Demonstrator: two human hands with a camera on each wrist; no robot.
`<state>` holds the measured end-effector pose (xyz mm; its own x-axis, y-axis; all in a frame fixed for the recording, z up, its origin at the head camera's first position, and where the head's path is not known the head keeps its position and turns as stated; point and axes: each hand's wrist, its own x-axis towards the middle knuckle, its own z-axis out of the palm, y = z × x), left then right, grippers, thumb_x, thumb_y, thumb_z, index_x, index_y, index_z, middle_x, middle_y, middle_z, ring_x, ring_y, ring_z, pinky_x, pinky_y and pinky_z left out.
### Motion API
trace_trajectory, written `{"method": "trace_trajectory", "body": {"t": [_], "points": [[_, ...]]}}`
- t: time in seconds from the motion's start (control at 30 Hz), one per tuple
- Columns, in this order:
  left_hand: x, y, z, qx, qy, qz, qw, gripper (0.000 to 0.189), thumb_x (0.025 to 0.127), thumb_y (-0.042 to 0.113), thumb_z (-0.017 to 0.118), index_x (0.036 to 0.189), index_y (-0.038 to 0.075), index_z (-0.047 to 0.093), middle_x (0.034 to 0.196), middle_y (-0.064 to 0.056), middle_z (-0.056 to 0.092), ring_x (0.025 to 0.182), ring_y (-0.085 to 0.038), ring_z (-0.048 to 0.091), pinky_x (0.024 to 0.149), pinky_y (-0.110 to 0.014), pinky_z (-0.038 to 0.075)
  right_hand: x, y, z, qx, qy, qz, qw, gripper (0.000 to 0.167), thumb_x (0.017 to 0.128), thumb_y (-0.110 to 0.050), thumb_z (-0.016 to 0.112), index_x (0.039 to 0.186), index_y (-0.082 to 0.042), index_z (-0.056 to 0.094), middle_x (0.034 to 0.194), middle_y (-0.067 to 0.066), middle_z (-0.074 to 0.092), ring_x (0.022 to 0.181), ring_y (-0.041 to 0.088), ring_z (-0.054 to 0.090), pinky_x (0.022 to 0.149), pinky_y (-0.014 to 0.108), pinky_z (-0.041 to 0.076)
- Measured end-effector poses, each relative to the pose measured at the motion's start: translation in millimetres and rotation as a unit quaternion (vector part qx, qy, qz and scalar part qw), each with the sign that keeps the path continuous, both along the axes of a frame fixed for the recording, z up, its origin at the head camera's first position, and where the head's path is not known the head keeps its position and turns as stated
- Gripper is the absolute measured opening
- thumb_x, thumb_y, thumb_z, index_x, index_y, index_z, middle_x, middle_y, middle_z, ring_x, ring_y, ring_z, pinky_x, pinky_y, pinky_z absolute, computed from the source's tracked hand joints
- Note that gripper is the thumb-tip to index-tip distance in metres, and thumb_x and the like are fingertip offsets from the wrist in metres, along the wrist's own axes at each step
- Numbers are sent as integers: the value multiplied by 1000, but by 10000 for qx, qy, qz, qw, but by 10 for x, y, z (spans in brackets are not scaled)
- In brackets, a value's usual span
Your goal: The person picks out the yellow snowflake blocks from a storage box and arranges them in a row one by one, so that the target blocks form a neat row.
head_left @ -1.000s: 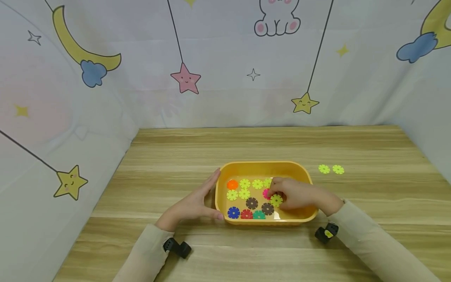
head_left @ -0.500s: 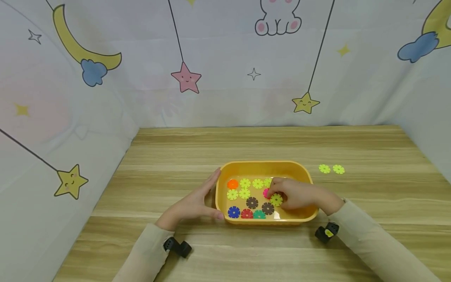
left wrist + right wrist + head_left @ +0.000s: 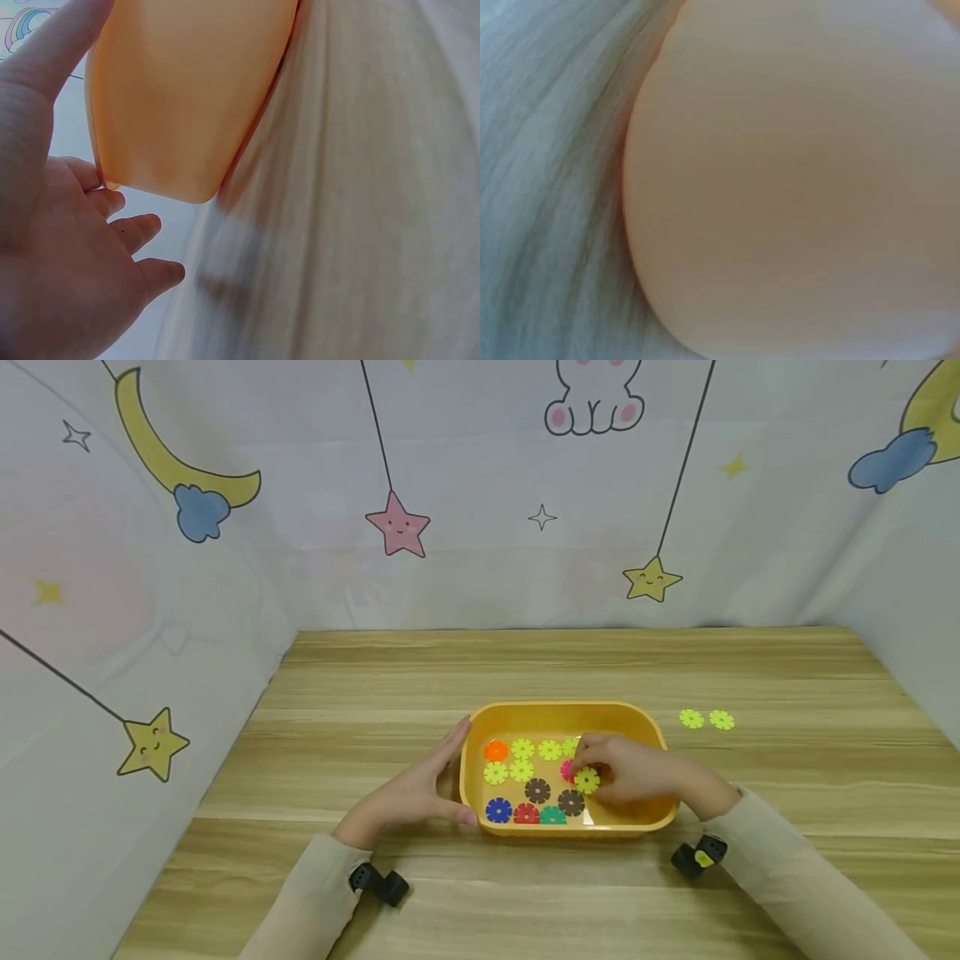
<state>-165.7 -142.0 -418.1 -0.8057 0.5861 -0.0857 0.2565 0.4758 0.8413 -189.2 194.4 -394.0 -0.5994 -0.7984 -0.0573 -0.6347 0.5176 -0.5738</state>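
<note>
A yellow plastic tub (image 3: pixel 562 713) holds flat, notched snowflake discs in several colours. My left hand (image 3: pixel 408 793) is at its left end, thumb by the near corner and fingertips by the far corner. In the left wrist view, fingers (image 3: pixel 139 232) of that hand are spread, with the palm apart from the tub's wall (image 3: pixel 187 97). Inside the tub, my right hand (image 3: pixel 633 768) has bent fingers and pinches a yellow-green snowflake disc (image 3: pixel 587 781). Beside it a pink disc (image 3: pixel 567 770) is partly hidden by the fingers. The right wrist view shows mainly the tub's blurred outer wall (image 3: pixel 795 180).
Two yellow-green discs (image 3: pixel 707 719) lie on the wooden table (image 3: pixel 375 677) to the right of the tub. Along the tub's near side are a blue disc (image 3: pixel 498 810), a red one (image 3: pixel 527 813) and a green one (image 3: pixel 552 815). A printed curtain (image 3: pixel 480 585) stands behind.
The yellow-green disc at my right fingers has shifted slightly up and left with the hand. My left hand and the tub stay in place.
</note>
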Motion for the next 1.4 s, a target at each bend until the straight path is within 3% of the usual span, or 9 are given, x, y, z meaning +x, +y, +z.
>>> {"method": "trace_trajectory", "body": {"t": [0.17, 0.3, 0.5, 0.73, 1.0, 1.4], "points": [[-7, 13, 7, 32, -29, -7, 10000, 127, 65, 52, 84, 156, 24, 1, 162, 5, -3, 149, -22, -3, 118, -52, 6, 43, 63, 68, -245, 60, -288, 9993, 30, 80, -1, 71, 109, -2, 69, 100, -3, 54, 81, 11, 49, 72, 25, 50], [-15, 21, 13, 58, -34, -31, 10000, 126, 66, 51, 84, 156, 25, 1, 162, 6, -3, 149, -22, -3, 118, -52, 6, 70, 177, 131, -639, 521, -581, 9949, 31, 79, -1, 73, 110, -2, 69, 102, -2, 57, 85, 11, 52, 73, 28, 52], [-26, 28, 12, 61, -72, -36, 9999, 126, 66, 50, 84, 156, 25, 0, 162, 5, -4, 149, -22, -4, 118, -53, 6, 80, 395, 224, -1213, 1323, -1072, 9779, 36, 76, 1, 77, 110, -7, 70, 104, -3, 60, 85, 8, 52, 68, 28, 51], [-32, 24, 16, 46, -92, -10, 9999, 126, 66, 50, 84, 156, 24, 0, 162, 6, -4, 149, -23, -4, 118, -53, 6, 117, 598, 329, -1682, 1773, -1358, 9601, 38, 71, 5, 80, 107, -3, 70, 102, 0, 61, 87, 5, 53, 70, 21, 50], [-18, 6, 11, 100, 0, -52, 9999, 126, 67, 46, 85, 156, 25, 0, 163, 2, -4, 149, -24, -4, 117, -54, 6, 109, 859, 315, -1823, 1791, -1890, 9481, 42, 71, 10, 78, 111, -1, 68, 105, -1, 60, 87, 0, 53, 74, 12, 46], [26, 11, -1, 109, -43, -14, 9999, 125, 67, 45, 86, 156, 25, 0, 162, 5, -3, 149, -24, -3, 117, -54, 7, 90, 1388, 243, -2005, 1122, -3118, 9219, 44, 82, 6, 71, 124, 0, 62, 110, -18, 52, 92, -4, 50, 79, 2, 41]]}}
